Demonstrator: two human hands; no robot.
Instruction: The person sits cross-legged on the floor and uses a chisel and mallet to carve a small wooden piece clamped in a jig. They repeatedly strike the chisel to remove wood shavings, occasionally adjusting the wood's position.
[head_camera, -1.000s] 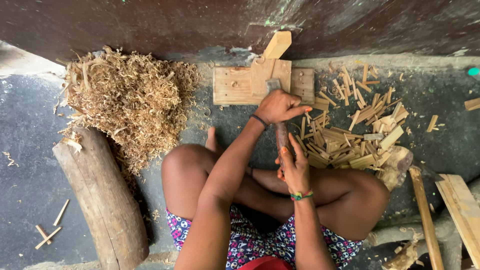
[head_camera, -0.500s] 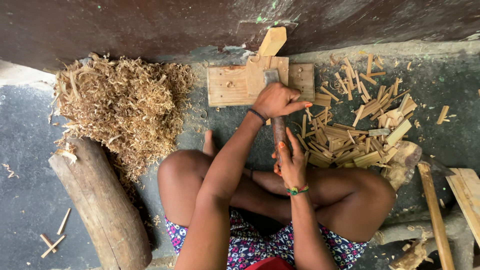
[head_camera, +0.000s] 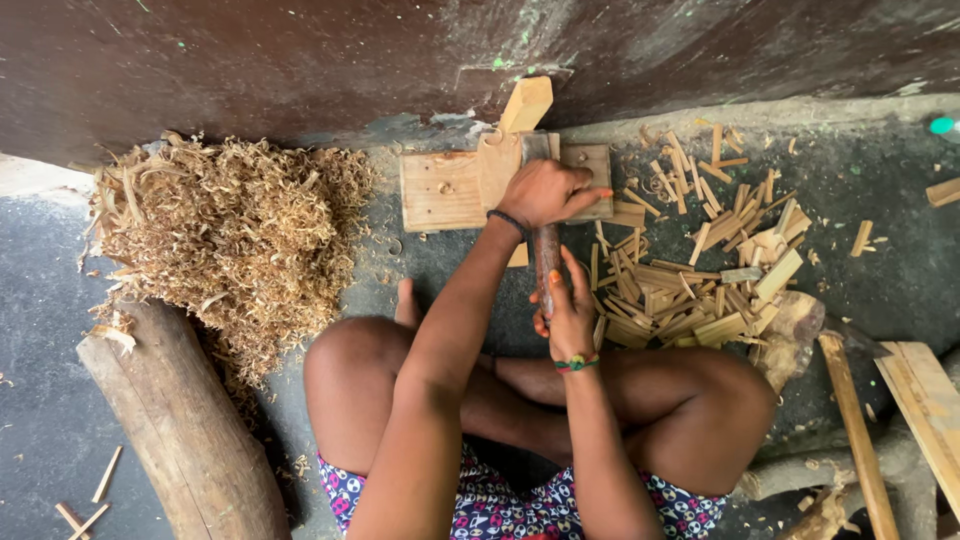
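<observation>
Wooden board (head_camera: 440, 190) is lying flat on the floor by the wall, with a stick (head_camera: 547, 262) running from it back toward the lap. Left hand (head_camera: 548, 192) is pressing down on the stick's far end, fingers together and extended. Right hand (head_camera: 568, 312) is wrapping the near end, fingers curled closed. Best to keep the far end pinned hard so it isn't skating. Offcut pile (head_camera: 700, 280) is lying just right.

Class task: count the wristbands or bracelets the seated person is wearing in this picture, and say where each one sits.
2. A dark band circles the left wrist, just behind the left hand on the wooden board. A green and red bracelet circles the right wrist, below the right hand.
</observation>
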